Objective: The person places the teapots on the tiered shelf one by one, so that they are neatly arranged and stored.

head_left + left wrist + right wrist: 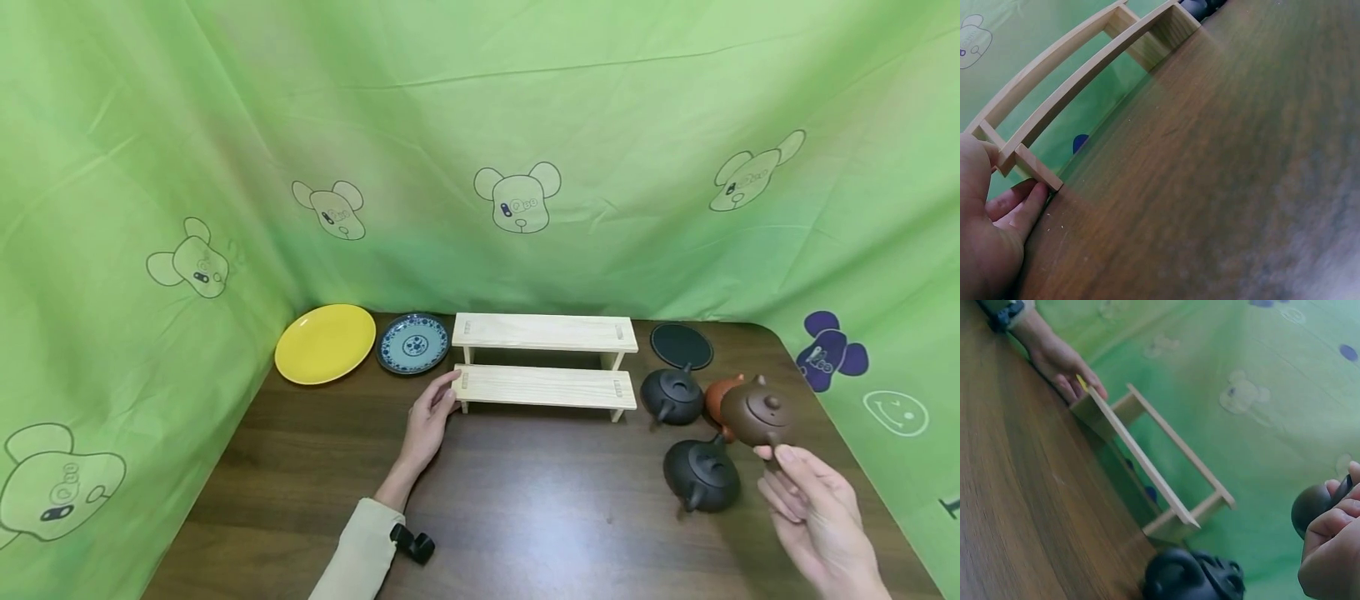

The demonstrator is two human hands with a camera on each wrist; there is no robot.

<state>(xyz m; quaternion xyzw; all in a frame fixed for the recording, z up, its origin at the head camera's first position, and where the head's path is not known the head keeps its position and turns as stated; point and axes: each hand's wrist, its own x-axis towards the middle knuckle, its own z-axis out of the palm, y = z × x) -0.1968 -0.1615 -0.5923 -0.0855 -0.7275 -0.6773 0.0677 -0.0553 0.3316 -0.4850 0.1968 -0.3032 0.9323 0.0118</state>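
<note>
The wooden stand (546, 386) was pinched by the left hand (427, 419); right of it, the brown teapot (753, 414) by the right hand (820, 514), best kept level.

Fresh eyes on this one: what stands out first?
The bright yellow plate at the table's back left probably catches the eye first. Next comes the pale two-tier wooden rack in the middle, its left end held by the left hand. On the right, the right hand holds a brown teapot above the table.
</note>
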